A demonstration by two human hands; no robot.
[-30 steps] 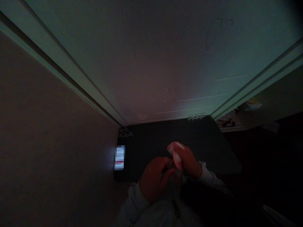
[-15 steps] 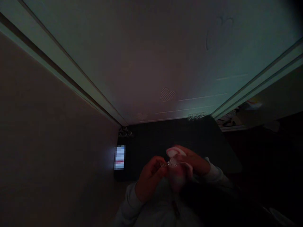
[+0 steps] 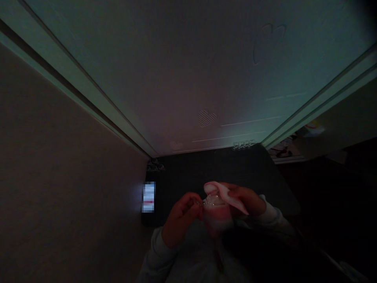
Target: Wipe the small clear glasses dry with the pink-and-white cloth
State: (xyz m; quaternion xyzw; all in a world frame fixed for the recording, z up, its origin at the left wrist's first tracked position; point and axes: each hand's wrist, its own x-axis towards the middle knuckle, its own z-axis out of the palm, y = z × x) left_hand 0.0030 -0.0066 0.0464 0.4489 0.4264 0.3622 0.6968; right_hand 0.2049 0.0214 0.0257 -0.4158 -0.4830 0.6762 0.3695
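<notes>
Close to my body, my right hand (image 3: 246,198) holds a pink and white pouch-like thing (image 3: 217,218), its soft flap folded back. Shiny clear plastic (image 3: 212,200) shows in its opening. At the left side of that opening is my left hand (image 3: 182,216), with fingers pinched around a small, thin, shiny thing (image 3: 198,203). Darkness hides what that small thing is. Most of my right hand's fingers are behind the pink pouch.
A dark tabletop (image 3: 188,169) lies below my hands, against a pale panel (image 3: 165,78) with raised heart patterns. A lit phone-like screen (image 3: 149,197), blurred out, stands at the table's left edge. Some light-coloured items (image 3: 312,129) sit beyond the right side.
The pouch's flap has been spread wider, showing more clear plastic inside. My left hand has shifted slightly left, still pinched on the small shiny thing.
</notes>
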